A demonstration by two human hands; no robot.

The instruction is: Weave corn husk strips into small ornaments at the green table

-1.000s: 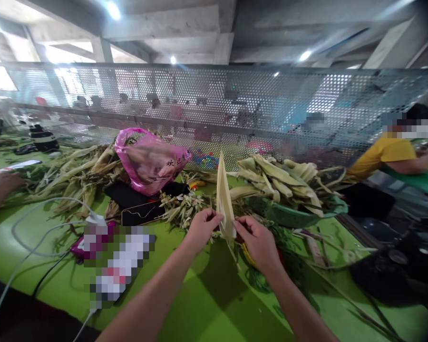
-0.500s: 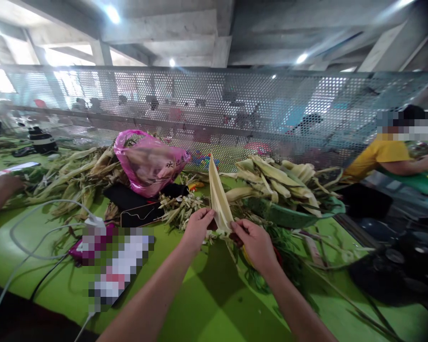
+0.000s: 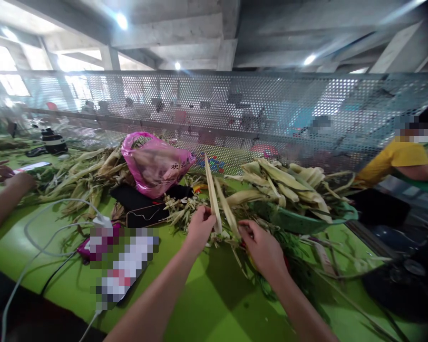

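Note:
Two narrow pale corn husk strips stand up between my hands. My left hand (image 3: 200, 228) pinches the base of the left husk strip (image 3: 213, 194). The fingers of my right hand (image 3: 258, 242) are closed at the lower end of the right husk strip (image 3: 227, 209), which leans to the left. Behind them lie small husk scraps (image 3: 181, 209) on the green table (image 3: 207, 304). A green basket (image 3: 306, 223) heaped with corn husks (image 3: 288, 183) stands to the right, beyond my right hand.
A pink plastic bag (image 3: 153, 164), a dark phone (image 3: 146, 215), a purple power block (image 3: 98, 242) with white cables and a pixelated device (image 3: 128, 268) lie left. Another person's hands (image 3: 19, 178) are far left. A person in yellow (image 3: 395, 159) sits right. Green strands (image 3: 288, 247) lie beside my right forearm.
The single wide husk has parted into two strips, one at each hand. My right hand has moved slightly right, away from my left. The whole view has shifted a little.

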